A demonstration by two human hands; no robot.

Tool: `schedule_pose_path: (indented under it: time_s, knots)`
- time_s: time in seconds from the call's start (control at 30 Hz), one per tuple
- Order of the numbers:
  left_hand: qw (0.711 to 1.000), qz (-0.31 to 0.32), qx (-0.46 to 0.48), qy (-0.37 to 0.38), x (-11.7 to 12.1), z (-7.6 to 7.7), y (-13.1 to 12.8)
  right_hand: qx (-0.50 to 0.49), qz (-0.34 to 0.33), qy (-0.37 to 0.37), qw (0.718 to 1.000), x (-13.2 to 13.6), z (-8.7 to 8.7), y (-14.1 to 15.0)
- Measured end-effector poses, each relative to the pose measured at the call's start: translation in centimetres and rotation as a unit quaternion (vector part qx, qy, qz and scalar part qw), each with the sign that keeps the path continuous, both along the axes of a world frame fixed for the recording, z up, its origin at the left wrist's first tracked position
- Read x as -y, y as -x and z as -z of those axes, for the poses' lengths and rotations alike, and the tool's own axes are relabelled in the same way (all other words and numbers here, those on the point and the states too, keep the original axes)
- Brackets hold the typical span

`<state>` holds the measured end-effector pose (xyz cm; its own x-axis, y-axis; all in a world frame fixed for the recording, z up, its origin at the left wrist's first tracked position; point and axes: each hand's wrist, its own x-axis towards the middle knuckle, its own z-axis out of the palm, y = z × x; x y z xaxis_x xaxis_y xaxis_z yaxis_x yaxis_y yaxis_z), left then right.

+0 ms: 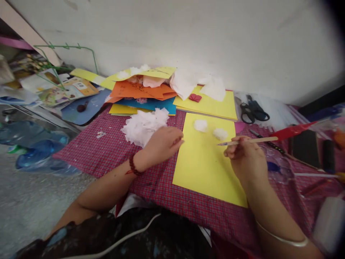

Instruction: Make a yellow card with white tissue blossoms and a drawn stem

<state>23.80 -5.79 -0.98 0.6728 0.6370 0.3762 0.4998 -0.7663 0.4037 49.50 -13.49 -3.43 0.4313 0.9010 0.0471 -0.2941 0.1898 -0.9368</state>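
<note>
A yellow sheet of paper (207,162) lies before me with two small white fluffy tufts (201,125) near its top edge. My right hand (248,158) is closed around a thin paintbrush (258,140) with a pale wooden handle. Its pointed tip hovers over the sheet, below the right tuft (220,134). At the sheet's left edge is my left hand (163,145), fingers loosely bent and a little apart, with nothing visible in them. Just behind that wrist, a pile of thin white paper pieces (145,126) sits on the checked cloth, partly hidden by the hand.
Stacked orange (145,90), blue and yellow cards stand at the back against the wall. Black scissors (248,113) and a clear palette with blue paint (273,167) are at the right. A red plastic piece (293,131) lies beyond the brush. Large blue bottles (40,147) rest on the floor.
</note>
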Motion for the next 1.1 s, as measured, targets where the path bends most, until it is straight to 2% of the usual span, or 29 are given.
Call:
schedule_pose_path:
  time_s: [0.07, 0.13, 0.3, 0.63, 0.87, 1.1]
  knots:
    - [0.997, -0.059, -0.018, 0.036, -1.3, 0.2, 0.7, 0.013, 0.002, 0.006, 1.000, -0.1, 0.3, 0.0]
    - [0.993, -0.081, -0.041, 0.071, -2.2, 0.8, 1.2, 0.024, 0.001, 0.012, 1.000, 0.0, 0.6, 0.2]
    - [0.994, -0.057, -0.065, 0.071, -3.4, 2.5, 1.3, 0.033, -0.005, 0.020, 0.999, 0.0, 0.7, 0.4]
    - [0.997, -0.039, -0.049, 0.055, -4.8, 4.4, 1.2, 0.054, 0.003, 0.007, 0.999, -0.2, 0.7, 0.2]
    - [0.996, -0.040, -0.027, 0.072, -5.3, 4.7, 1.7, 0.049, 0.007, 0.010, 0.999, -0.3, 0.7, 0.1]
    - [0.992, -0.102, -0.003, 0.077, -5.0, 4.5, 0.7, 0.034, 0.013, 0.014, 0.999, -0.4, 0.9, 0.0]
